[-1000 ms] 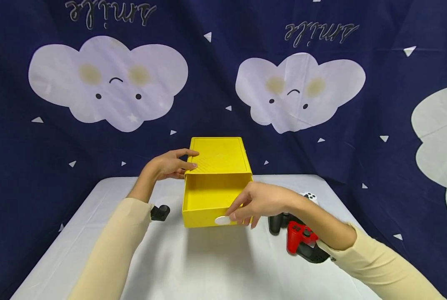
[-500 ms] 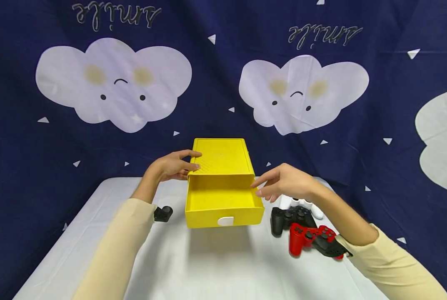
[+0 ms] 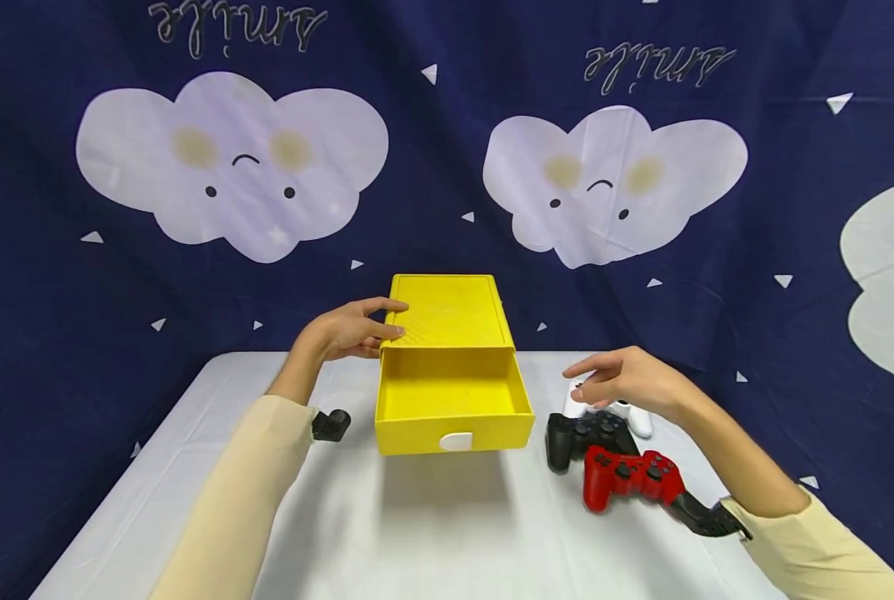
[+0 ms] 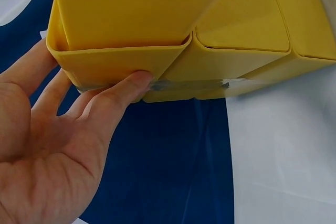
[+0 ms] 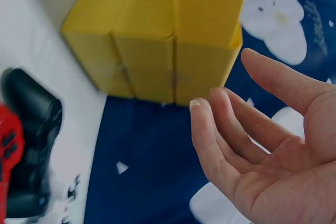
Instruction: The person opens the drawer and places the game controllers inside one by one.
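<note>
Drawer [image 3: 417, 437], pulled out, tops a yellow box [image 3: 450, 302] on the table's [image 3: 447, 542] far half. Left hand [image 3: 349, 331] rests outstretched on the box; right hand [image 3: 634, 379], loose, holding nothing, hovers at the white gamepad [image 3: 641, 423], beyond black [image 3: 577, 433] and red gamepads [image 3: 630, 477]. Likely reaching; next calls for gripping one.

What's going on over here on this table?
A person's left-hand grip rests against a yellow drawer unit whose top drawer stands open. Their right-hand grip holds nothing, near the white controller. A black controller and a red controller lie nearby on the table.
</note>
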### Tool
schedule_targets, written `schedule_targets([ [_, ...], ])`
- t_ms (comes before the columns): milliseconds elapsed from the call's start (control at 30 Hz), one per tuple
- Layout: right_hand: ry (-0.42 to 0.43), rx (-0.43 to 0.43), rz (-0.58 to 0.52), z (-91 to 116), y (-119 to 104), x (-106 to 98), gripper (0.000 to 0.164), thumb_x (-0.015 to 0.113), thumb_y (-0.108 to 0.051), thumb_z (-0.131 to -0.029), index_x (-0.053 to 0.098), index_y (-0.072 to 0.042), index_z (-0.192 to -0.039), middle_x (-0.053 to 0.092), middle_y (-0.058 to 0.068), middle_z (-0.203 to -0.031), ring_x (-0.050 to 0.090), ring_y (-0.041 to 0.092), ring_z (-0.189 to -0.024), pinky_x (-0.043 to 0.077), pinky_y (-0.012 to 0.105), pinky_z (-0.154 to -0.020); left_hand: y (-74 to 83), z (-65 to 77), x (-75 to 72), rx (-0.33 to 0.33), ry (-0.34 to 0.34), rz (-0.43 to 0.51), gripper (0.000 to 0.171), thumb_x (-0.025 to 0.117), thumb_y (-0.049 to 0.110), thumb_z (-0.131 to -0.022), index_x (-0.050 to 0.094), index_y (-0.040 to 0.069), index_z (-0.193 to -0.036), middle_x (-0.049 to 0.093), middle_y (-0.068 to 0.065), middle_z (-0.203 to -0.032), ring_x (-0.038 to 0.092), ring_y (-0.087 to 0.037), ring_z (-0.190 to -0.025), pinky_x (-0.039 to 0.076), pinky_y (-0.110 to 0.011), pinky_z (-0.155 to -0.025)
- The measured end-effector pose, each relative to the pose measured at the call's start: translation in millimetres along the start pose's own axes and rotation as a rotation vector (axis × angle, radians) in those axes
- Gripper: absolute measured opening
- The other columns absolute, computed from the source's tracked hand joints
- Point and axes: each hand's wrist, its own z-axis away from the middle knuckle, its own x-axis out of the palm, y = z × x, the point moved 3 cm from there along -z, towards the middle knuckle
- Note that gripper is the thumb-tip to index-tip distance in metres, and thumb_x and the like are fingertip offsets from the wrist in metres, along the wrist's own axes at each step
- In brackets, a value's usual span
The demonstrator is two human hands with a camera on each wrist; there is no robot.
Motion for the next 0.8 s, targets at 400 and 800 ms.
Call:
schedule_targets([
  [400, 0.107, 0.09, 0.014, 19.0, 77.8, -6.3, 0.059, 0.078, -0.034, -0.088, 0.062, -0.004, -0.137, 0.07, 0.012, -0.116, 0.066, 0.02, -0.1, 0.051, 0.045, -0.091, 0.1, 0.4, -0.1, -0.007, 0.007, 0.003, 0.063, 0.071, 0.023, -0.097, 0.044, 0.027, -0.154, 0.05, -0.01, -0.126, 0.048, -0.017, -0.078, 0.052, -0.029, -0.083],
  [800, 0.108, 0.243, -0.006, 28.4, 143.3, -3.8, 0.068, 0.079, -0.032, -0.087, 0.055, 0.001, -0.141, 0.049, 0.038, -0.14, 0.056, 0.048, -0.123, 0.045, 0.063, -0.094, 0.6, 1.1, 0.6, -0.014, 0.008, 0.01, 0.063, 0.071, 0.023, -0.097, 0.044, 0.027, -0.154, 0.05, -0.011, -0.133, 0.051, -0.018, -0.084, 0.052, -0.028, -0.082],
])
